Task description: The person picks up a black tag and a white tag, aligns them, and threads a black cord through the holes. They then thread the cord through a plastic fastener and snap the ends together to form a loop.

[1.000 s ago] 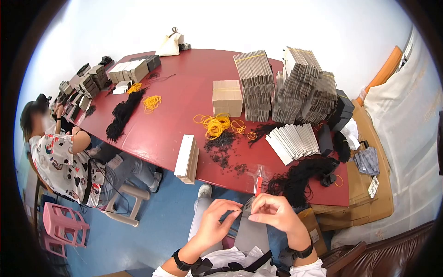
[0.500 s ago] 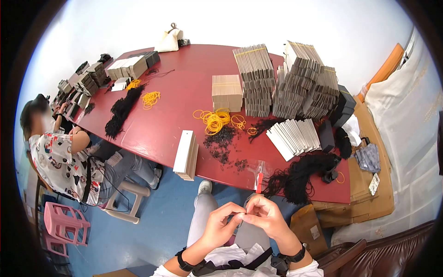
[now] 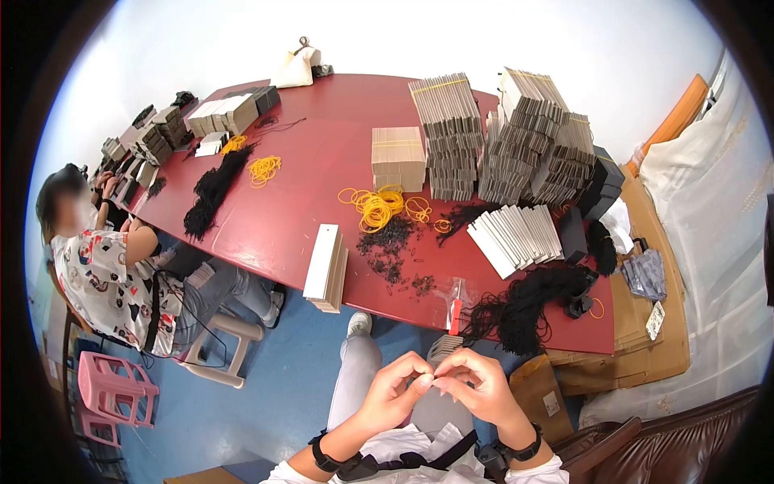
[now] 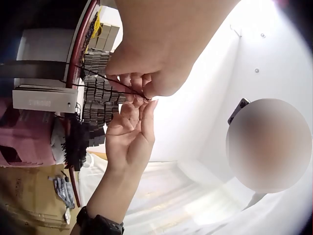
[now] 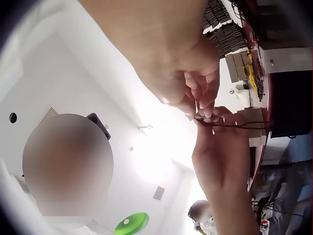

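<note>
Big red table (image 3: 314,202) fills the head view, running from nine o'clock round to three. At one o'clock on it, tall stacks of grey cards (image 3: 516,145); beside them at twelve, a brown card bundle (image 3: 397,157). A fan of white cards (image 3: 516,238) lies at two o'clock, a white card stack (image 3: 326,266) hangs over the near edge. A black cord heap (image 3: 524,302) sits at the near right corner, yellow rubber bands (image 3: 379,211) mid-table. At nine o'clock a seated person (image 3: 105,274) works at the far end. Down at six o'clock, below the table edge, the left hand (image 3: 395,391) and right hand (image 3: 476,387) meet fingertip to fingertip, both pinching a thin black cord (image 5: 234,125) that trails toward the table.
</note>
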A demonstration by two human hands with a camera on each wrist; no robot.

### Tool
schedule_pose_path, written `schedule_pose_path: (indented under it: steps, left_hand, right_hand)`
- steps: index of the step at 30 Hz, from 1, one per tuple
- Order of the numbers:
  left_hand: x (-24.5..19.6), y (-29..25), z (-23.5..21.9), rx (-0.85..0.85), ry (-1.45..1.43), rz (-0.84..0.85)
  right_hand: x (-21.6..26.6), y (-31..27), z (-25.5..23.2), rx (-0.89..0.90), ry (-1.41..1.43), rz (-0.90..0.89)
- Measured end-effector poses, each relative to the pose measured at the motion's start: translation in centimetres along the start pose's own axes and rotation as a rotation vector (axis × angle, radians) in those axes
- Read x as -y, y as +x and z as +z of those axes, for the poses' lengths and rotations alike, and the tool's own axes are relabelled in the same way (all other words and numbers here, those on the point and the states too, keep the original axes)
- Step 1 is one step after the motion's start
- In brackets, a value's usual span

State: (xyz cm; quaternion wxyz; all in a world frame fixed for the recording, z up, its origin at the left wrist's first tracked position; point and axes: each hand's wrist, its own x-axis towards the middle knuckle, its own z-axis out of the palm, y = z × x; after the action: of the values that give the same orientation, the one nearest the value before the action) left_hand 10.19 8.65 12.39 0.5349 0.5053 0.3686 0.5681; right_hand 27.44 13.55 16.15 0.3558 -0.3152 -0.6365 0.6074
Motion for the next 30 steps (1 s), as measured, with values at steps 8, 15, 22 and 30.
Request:
schedule_pose_path:
  steps: [8, 15, 22, 30]
  left_hand:
    - [-0.5, -0.1, 0.2, 0.051, -0.211, -0.235]
    - [-0.4, 0.4, 0.3, -0.012, -0.186, -0.189]
    - [-0.9, 1.2, -0.9, -0.067, -0.073, -0.369]
    - [0.8, 0.5, 1.3, -0.203, -0.196, -0.180]
  right_hand:
    - [-0.1, 0.5, -1.2, 0.087, -0.191, -0.068]
    - [-0.6, 0.6, -1.8, 0.113, -0.132, -0.092]
    - [-1.4, 0.5, -2.1, 0.006, 0.067, 0.018]
    - [-2.2, 0.2, -1.5, -0.067, -0.178, -0.011]
